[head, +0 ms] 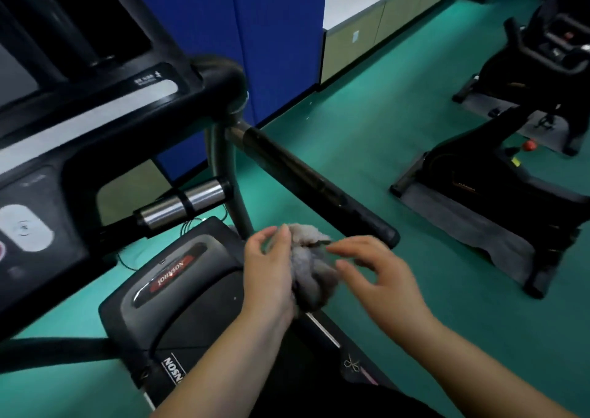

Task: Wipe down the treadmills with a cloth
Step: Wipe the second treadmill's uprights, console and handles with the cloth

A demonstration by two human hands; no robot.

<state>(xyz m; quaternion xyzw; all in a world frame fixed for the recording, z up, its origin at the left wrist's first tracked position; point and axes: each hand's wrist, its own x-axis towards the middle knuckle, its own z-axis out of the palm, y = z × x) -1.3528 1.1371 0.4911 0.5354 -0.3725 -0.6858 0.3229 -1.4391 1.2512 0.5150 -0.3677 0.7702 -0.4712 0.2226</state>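
1 cloth (314,278), left hand (270,274) gripping it

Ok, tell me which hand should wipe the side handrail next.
Left, probably. The left hand grips the bunched cloth close to the handrail; the right hand is open beside the cloth, fingers straight.

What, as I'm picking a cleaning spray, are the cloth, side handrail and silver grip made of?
Cloth: soft grey fabric, fuzzy and bunched, likely microfibre or terry.
Side handrail: matte black, probably a foam or rubber sleeve; faint sheen.
Silver grip: polished metal, by its bright streaked reflections.
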